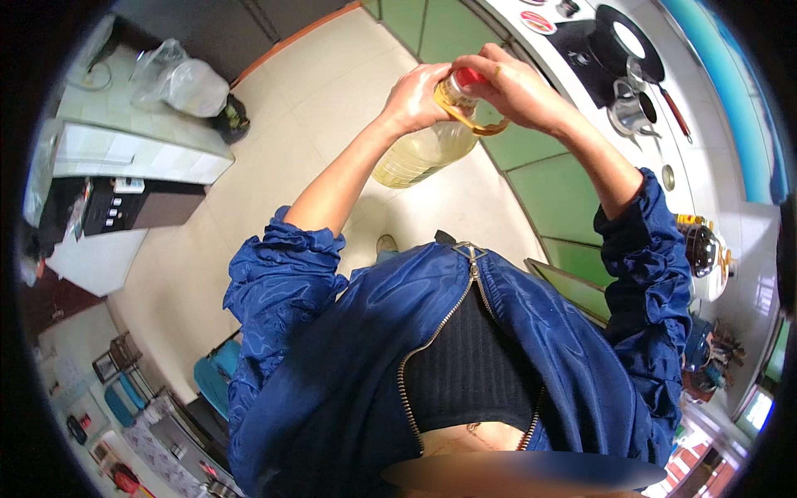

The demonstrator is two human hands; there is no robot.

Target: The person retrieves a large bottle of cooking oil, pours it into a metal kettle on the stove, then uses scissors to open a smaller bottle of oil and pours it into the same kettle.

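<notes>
A large clear plastic bottle of pale yellow liquid, likely cooking oil [423, 155], hangs tilted over the floor in front of me. My left hand [417, 96] grips its neck beside the yellow carrying ring [492, 129]. The fingers of my right hand [507, 87] are closed around the red cap [468, 77] on top. Whether the cap is loose cannot be told.
Along the right runs a white counter [679, 196] above green cabinet doors [535, 193], bearing a black wok [601, 43], a metal pitcher [626, 115] and a jar of dark liquid [702, 249]. A plastic bag [193, 84] lies on the tiled counter at left; a blue chair [215, 376] stands lower left.
</notes>
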